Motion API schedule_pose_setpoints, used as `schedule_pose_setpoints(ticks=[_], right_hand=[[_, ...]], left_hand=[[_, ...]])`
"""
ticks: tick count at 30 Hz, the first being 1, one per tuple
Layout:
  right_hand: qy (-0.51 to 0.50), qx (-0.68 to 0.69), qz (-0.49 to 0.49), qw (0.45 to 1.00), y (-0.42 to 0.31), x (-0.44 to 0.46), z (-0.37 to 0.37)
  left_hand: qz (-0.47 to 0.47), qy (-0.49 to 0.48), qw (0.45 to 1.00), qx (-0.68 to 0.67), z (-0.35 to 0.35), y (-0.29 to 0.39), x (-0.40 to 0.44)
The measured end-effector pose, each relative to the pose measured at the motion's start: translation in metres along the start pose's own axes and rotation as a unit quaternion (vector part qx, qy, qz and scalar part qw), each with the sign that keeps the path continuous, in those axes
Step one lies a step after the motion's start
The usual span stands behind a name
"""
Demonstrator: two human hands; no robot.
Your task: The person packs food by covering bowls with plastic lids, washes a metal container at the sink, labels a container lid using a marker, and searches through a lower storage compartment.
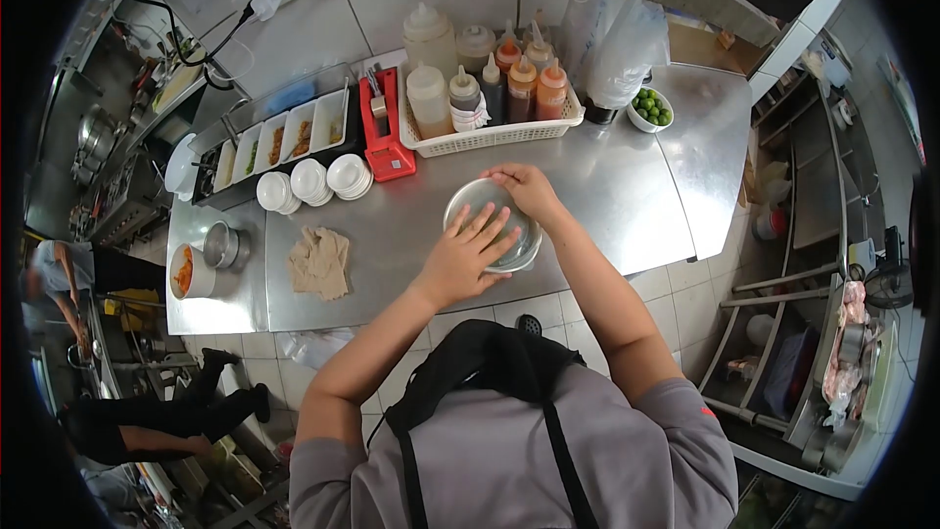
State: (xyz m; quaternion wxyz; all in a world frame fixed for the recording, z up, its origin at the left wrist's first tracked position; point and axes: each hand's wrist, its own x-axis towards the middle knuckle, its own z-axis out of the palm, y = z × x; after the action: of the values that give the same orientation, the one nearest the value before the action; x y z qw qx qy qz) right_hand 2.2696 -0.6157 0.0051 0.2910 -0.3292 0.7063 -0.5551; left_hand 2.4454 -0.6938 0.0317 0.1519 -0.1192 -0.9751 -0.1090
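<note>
A round, shallow bowl [526, 243] with a shiny rim stands near the front edge of the steel counter [411, 255]. My right hand [526, 190] is closed on its far rim, thumb and fingertips at the edge. Across the bowl lies my left hand [472, 243], palm down with fingers spread, covering much of its inside. Whether the left fingers press on something in the bowl cannot be seen. Left of the bowl, a crumpled beige cloth [319, 263] rests on the counter.
Behind are a white basket [490, 142] of sauce bottles, a red dispenser [386, 132], and stacked white dishes [311, 181]. Limes [650, 107] fill a bowl at right. A metal pot [223, 245] and white tub [192, 272] stand left. Co-workers [78, 269] are further left.
</note>
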Motion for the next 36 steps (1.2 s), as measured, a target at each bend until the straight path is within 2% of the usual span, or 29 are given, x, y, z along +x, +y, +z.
schedule_pose_setpoints(ticks=[14, 23, 34, 36], right_hand=[[-0.008, 0.012, -0.035, 0.999, 0.011, 0.006, -0.001], [0.005, 0.033, -0.003, 0.999, 0.000, -0.004, 0.000], [0.035, -0.005, -0.013, 0.999, -0.006, -0.019, -0.001], [0.085, 0.002, -0.043, 0.995, 0.000, -0.024, 0.005]], left_hand=[[-0.125, 0.101, 0.985, 0.067, 0.021, 0.041, 0.009], [-0.177, 0.162, 0.967, 0.091, 0.036, 0.052, 0.016], [-0.144, 0.187, 0.959, 0.155, 0.048, 0.048, 0.015], [-0.142, 0.182, 0.960, 0.161, 0.049, 0.048, 0.015]])
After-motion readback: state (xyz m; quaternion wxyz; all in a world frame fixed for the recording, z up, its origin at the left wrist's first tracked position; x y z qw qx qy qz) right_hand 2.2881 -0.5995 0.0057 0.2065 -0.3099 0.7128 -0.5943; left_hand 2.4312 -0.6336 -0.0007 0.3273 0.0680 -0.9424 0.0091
